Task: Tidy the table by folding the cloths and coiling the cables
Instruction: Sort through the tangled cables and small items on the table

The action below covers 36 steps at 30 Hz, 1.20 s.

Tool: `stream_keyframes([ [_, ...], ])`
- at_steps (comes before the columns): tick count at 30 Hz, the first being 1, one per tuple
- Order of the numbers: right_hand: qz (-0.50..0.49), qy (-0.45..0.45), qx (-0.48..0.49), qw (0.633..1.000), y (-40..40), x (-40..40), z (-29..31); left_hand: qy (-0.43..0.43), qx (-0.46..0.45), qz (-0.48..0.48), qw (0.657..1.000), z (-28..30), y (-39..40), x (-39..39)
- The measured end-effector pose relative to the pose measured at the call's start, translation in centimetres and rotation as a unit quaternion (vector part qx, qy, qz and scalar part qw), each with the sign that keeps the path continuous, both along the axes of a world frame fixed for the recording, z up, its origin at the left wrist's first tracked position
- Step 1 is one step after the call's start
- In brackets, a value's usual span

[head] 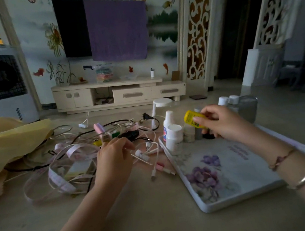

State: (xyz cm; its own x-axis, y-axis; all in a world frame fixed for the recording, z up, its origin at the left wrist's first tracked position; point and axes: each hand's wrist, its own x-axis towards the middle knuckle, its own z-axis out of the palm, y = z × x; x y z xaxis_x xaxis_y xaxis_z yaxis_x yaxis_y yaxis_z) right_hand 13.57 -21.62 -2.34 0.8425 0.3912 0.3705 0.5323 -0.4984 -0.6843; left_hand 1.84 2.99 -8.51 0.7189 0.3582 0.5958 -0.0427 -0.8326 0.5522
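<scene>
head view: the tangled pile of white, pink and black cables (86, 150) is spread on the pale table (142, 214), just in front of the left hand (114, 156) and running off to its left. the left hand is laid right at the near edge of the pile with its fingers curled down; whether a cable is pinched under them cannot be told. the pile is stretched mostly from left to right, so it is judged that the left hand is the one nearer to it and best placed to lift a cable out.

the right hand (219, 121) is held up over the far end of the white tray with purple flowers (226, 183), well apart from the cables. a small yellow bottle (193, 119) is pinched in its fingers, lying on its side in the air. white bottles with round caps (173, 137) are stood on the tray just below it.

a crumpled yellow cloth (4, 144) is heaped at the far left, touching the pile, and it is not folded yet. a pink measuring tape (58, 179) is looped through the cables, and small things like a black plug (146, 117) and a pink tube (99, 128) are mixed in. these are likely to get in the way when one cable is pulled free.
</scene>
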Motion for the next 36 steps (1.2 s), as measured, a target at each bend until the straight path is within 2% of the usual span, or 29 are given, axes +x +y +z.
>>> stream_keyframes([
  [7,-0.05,0.078,-0.196,0.976,0.4,1.7,-1.3,0.0,-0.014,-0.011,1.0,-0.3,0.1,0.3],
  [10,-0.068,0.07,-0.19,0.977,1.3,1.6,-1.6,-0.002,-0.015,-0.015,1.0,-0.2,0.1,0.2],
  [14,-0.085,0.042,-0.131,0.987,2.3,1.8,-1.9,0.004,-0.011,-0.018,1.0,0.0,0.1,0.3],
  [17,-0.089,0.057,-0.113,0.988,2.9,2.2,-2.0,0.009,-0.009,-0.019,1.0,0.1,0.1,0.4],
  [27,-0.082,0.078,-0.155,0.981,3.6,1.9,-3.1,0.002,-0.007,-0.018,1.0,0.2,0.1,0.5],
  [32,-0.084,0.06,-0.159,0.982,3.5,1.6,-3.1,0.0,-0.008,-0.015,1.0,0.2,0.2,0.5],
  [36,-0.112,0.012,-0.161,0.98,3.1,0.7,-3.1,-0.001,-0.022,-0.009,1.0,0.5,0.5,0.4],
])
